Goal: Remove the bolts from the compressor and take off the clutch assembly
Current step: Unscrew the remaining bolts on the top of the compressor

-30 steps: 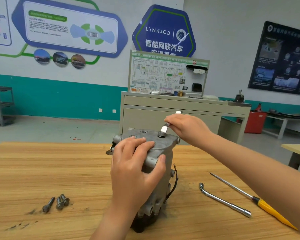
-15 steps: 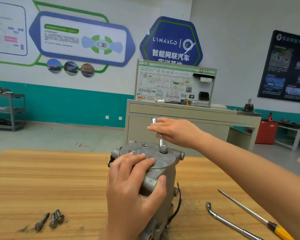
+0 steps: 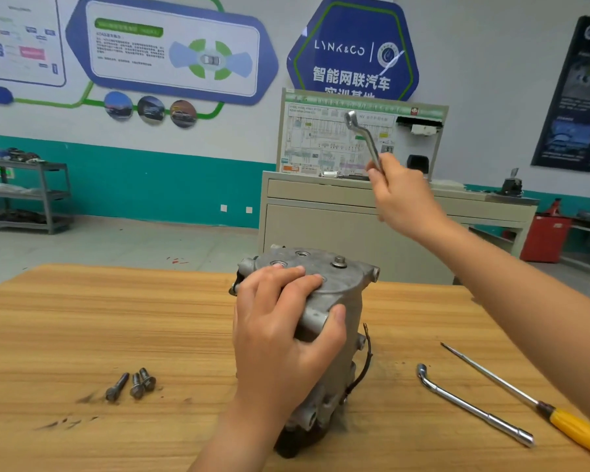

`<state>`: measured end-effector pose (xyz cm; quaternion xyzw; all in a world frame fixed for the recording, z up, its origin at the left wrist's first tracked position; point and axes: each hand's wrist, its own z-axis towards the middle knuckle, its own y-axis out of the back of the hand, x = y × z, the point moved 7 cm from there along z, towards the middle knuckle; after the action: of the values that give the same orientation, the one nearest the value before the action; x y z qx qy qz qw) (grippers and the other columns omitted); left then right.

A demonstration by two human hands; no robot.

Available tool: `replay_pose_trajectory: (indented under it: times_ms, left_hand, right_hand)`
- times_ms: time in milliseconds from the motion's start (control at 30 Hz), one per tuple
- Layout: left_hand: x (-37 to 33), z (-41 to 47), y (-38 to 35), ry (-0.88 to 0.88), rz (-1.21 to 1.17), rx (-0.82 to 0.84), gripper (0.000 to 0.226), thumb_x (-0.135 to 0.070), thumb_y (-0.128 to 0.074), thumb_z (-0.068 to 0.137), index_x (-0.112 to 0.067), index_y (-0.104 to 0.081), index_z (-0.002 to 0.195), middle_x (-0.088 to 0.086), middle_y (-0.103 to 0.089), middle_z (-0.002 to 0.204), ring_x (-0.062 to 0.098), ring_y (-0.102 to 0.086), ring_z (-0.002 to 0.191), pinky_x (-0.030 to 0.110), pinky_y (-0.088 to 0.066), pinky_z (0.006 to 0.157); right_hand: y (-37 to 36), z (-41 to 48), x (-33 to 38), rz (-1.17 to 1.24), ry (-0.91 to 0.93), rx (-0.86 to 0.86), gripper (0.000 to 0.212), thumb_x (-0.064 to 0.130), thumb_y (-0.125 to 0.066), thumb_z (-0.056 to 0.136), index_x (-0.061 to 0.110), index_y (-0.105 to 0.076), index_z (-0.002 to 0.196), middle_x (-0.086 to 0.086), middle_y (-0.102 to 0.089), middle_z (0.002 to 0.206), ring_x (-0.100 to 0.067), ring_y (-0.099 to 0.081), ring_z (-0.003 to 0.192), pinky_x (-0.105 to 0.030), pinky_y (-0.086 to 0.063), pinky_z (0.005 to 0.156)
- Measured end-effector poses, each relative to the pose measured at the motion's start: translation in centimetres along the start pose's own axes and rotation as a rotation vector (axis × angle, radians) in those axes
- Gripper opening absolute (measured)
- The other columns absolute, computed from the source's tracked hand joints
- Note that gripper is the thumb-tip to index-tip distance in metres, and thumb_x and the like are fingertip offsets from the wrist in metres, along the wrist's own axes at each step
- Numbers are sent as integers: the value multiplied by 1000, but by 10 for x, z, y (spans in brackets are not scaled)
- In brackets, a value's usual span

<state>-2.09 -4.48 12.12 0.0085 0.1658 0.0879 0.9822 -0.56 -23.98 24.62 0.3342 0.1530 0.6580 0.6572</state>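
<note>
While the compressor is stood upright on the wooden counter, its top housing is clamped by the left hand, fingers over the cover, thumb on the near lug. One bolt is seen seated in the cover. A ring wrench is gripped shut by the right hand, raised well above the compressor. Three loose bolts are laid left of it; an L-shaped socket wrench and a yellow-handled screwdriver right.

One head-worn camera looks forward and slightly down, close over the wooden tabletop, facing the far wall.
</note>
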Motion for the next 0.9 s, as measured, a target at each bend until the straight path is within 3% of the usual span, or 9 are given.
replay_pose_trajectory:
  times_ms: [100, 167, 300, 433, 533, 633, 800, 900]
  left_hand:
    - [-1, 0, 1, 27, 0, 21, 38, -36, -54, 79, -5, -71, 92, 7, -65, 99, 26, -51, 103, 19, -31, 97]
    - [-1, 1, 1, 42, 0, 43, 39, -36, -54, 79, -5, -71, 93, 8, -65, 100, 28, -52, 102, 16, -28, 98]
    - [-1, 1, 2, 64, -5, 84, 40, -38, -53, 80, -5, -71, 95, 8, -65, 101, 31, -54, 104, 20, -31, 97]
    - [-3, 0, 3, 79, -3, 86, 41, -38, -52, 80, -5, -71, 96, 9, -65, 102, 32, -54, 104, 38, -41, 91]
    - [-4, 0, 5, 76, 2, 87, 41, -38, -52, 80, -5, -71, 95, 9, -65, 102, 32, -54, 105, 39, -41, 91]
    - [-3, 0, 3, 88, 4, 106, 42, -39, -51, 80, -6, -71, 97, 8, -65, 104, 31, -54, 106, 38, -40, 92]
    - [-3, -2, 2, 93, 0, 111, 43, -40, -50, 81, -6, -70, 98, 9, -65, 105, 31, -53, 108, 41, -40, 92]
    - [-4, -1, 1, 88, 4, 116, 43, -40, -50, 81, -6, -70, 98, 9, -65, 105, 32, -54, 107, 40, -39, 92]
  right_hand:
    - [20, -34, 15, -333, 93, 150, 29, 26, -33, 99, 23, -46, 125, 0, -45, 67, -27, -47, 67, -34, -39, 59]
    - [31, -61, 22, -519, 110, 249, 33, 28, -32, 98, 32, -42, 130, 5, -42, 64, -23, -47, 63, -34, -43, 59]
    - [36, -95, 33, -639, 109, 389, 39, 32, -27, 99, 42, -33, 136, 8, -43, 71, -19, -49, 71, -33, -47, 62]
    - [29, -100, 38, -680, 121, 386, 43, 22, -32, 98, 39, -33, 137, 2, -50, 83, -21, -51, 77, -31, -45, 59]
    - [22, -96, 37, -782, 116, 382, 37, 17, -36, 96, 31, -45, 129, 3, -48, 76, -21, -49, 71, -26, -35, 48]
    - [19, -91, 39, -837, 160, 401, 33, 16, -39, 95, 26, -51, 124, 0, -60, 91, -21, -57, 77, -25, -37, 49]
    - [14, -103, 41, -909, 206, 359, 31, 14, -39, 95, 22, -46, 124, 4, -35, 60, -11, -32, 48, -24, -23, 39]
    - [16, -114, 35, -888, 194, 244, 23, 27, -33, 99, 21, -46, 117, 5, -35, 54, -15, -34, 42, -23, -22, 38]
